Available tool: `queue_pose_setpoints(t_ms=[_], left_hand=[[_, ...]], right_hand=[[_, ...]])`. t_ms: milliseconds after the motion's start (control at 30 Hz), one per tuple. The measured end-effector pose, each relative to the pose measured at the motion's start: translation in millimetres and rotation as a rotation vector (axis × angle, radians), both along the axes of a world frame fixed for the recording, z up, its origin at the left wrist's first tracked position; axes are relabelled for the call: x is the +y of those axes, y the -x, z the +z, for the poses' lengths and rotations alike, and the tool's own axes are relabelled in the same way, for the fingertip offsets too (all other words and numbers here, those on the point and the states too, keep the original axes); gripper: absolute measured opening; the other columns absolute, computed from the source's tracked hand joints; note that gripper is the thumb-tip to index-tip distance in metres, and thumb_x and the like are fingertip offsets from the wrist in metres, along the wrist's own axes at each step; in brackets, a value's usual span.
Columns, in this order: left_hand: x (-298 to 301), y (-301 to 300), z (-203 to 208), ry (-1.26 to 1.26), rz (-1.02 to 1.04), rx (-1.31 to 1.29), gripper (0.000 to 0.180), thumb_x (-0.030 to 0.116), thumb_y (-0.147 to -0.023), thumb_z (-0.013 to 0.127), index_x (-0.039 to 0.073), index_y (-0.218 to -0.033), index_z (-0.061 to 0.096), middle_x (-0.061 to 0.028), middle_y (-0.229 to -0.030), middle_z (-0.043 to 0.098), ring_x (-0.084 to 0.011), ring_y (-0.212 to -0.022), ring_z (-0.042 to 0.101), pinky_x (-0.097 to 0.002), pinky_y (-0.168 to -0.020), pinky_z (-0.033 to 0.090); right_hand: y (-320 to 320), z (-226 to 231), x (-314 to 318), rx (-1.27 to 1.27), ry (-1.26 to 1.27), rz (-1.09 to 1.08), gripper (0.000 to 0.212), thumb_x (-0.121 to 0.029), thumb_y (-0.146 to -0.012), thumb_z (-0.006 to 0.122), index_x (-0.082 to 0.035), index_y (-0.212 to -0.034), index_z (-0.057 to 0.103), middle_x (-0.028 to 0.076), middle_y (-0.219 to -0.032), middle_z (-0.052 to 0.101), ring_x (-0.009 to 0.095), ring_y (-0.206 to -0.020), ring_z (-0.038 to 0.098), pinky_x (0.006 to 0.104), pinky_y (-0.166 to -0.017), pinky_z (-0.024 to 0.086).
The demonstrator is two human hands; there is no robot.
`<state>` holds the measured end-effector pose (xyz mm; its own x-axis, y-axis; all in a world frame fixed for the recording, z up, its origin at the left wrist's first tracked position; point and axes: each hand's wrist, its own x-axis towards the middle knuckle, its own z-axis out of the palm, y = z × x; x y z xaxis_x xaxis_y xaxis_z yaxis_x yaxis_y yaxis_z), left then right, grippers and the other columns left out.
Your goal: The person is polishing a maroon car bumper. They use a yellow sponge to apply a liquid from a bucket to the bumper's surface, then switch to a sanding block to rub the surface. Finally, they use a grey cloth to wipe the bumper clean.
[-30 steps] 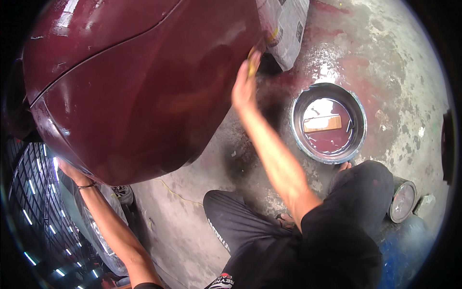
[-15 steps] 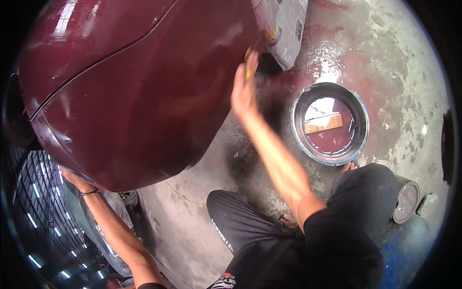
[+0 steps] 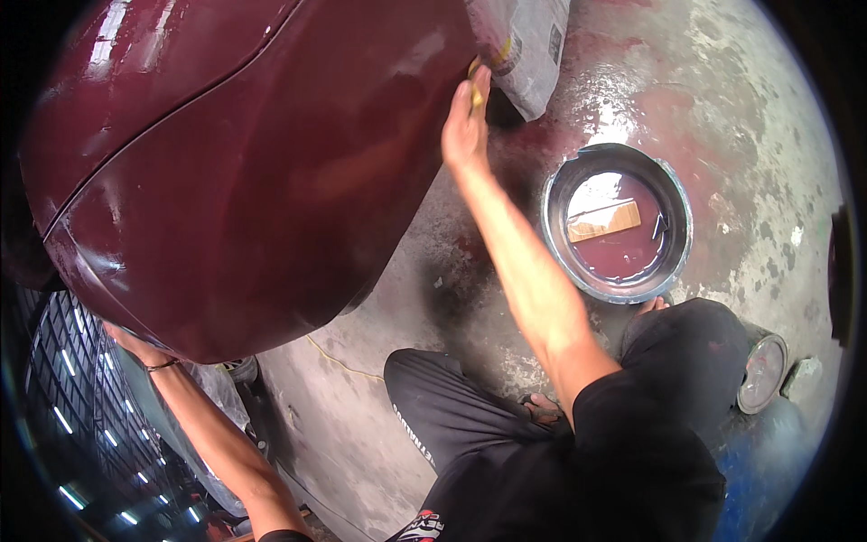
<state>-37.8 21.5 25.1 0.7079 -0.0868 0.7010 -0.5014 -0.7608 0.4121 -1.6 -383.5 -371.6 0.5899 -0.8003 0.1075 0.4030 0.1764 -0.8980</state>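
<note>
At the maroon panel [image 3: 271,199], my right grip [image 3: 466,134] is holding a yellow pad [image 3: 476,96], likely soft, best held by its back, left grip [image 3: 135,344] unclear

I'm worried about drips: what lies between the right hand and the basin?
Between the right hand and the basin, the head view shows shadowed, reddish floor.

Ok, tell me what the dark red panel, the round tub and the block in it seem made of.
Dark red panel: painted metal or plastic, semi-gloss, judging by its soft highlights. Round tub: probably plastic or rubber, scuffed, by its thick dark wall. Block: likely bare wood, from its brown streaks.
</note>
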Motion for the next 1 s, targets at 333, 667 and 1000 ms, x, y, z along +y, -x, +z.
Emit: queue_pose_setpoints(t_ms=[333,667,1000], left_hand=[[30,-9,6,-0.032,-0.023,-0.083,0.040,0.024,-0.112,0.043,-0.006,-0.129,0.065,-0.0146,-0.117,0.073,-0.0245,-0.097,0.071,-0.0370,-0.084,0.060],[63,-14,16,-0.156,0.018,-0.095,0.046,0.028,-0.110,0.041,-0.003,-0.136,0.062,-0.0177,-0.129,0.070,-0.0293,-0.104,0.073,-0.0407,-0.084,0.064],[47,-11,13,-0.155,0.051,-0.068,0.045,0.026,-0.110,0.042,-0.005,-0.137,0.060,-0.0169,-0.127,0.069,-0.0271,-0.103,0.072,-0.0387,-0.086,0.064]], right_hand=[[82,59,103,0.065,0.135,0.146,0.076,-0.049,-0.115,0.029,-0.005,-0.172,0.005,0.021,-0.179,0.001,0.044,-0.164,-0.002,0.0686,-0.126,0.000],[54,71,62,0.118,0.132,0.044,0.074,-0.052,-0.114,0.028,-0.006,-0.171,0.014,0.019,-0.179,0.011,0.040,-0.165,0.007,0.0663,-0.127,0.011],[4,77,-30,0.079,-0.012,-0.011,0.081,-0.057,-0.113,0.025,0.002,-0.169,0.017,0.024,-0.177,0.014,0.040,-0.164,0.011,0.0654,-0.128,0.012]])
